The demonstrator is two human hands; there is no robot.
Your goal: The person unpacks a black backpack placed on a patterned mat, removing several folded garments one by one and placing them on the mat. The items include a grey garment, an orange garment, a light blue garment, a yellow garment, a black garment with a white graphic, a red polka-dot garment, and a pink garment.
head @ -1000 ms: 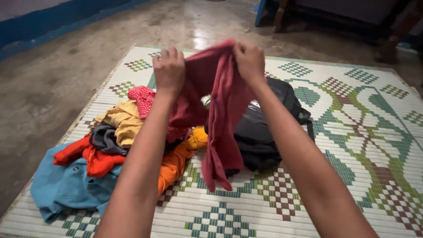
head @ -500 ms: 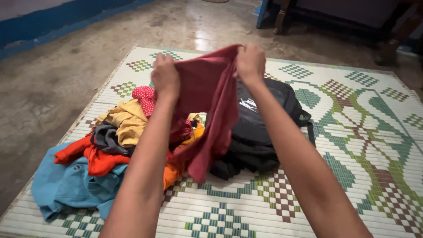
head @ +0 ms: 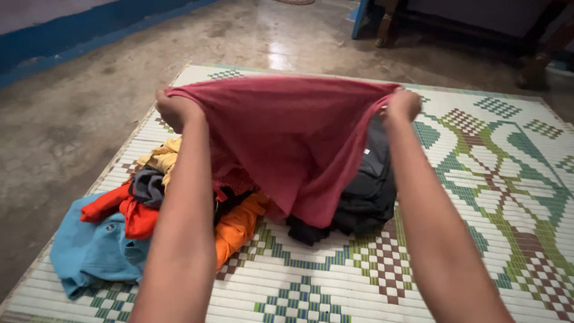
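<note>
I see my left hand (head: 173, 109) and right hand (head: 403, 104) each gripping one end of a dark red cloth garment (head: 293, 143), stretched wide between them above a woven plastic mat with green and maroon diamond patterns (head: 478, 179). Beneath it lie a black fabric backpack (head: 371, 191) and a heap of orange, yellow, grey and blue clothes (head: 119, 227). Bare concrete floor (head: 72, 119) borders the mat.
</note>
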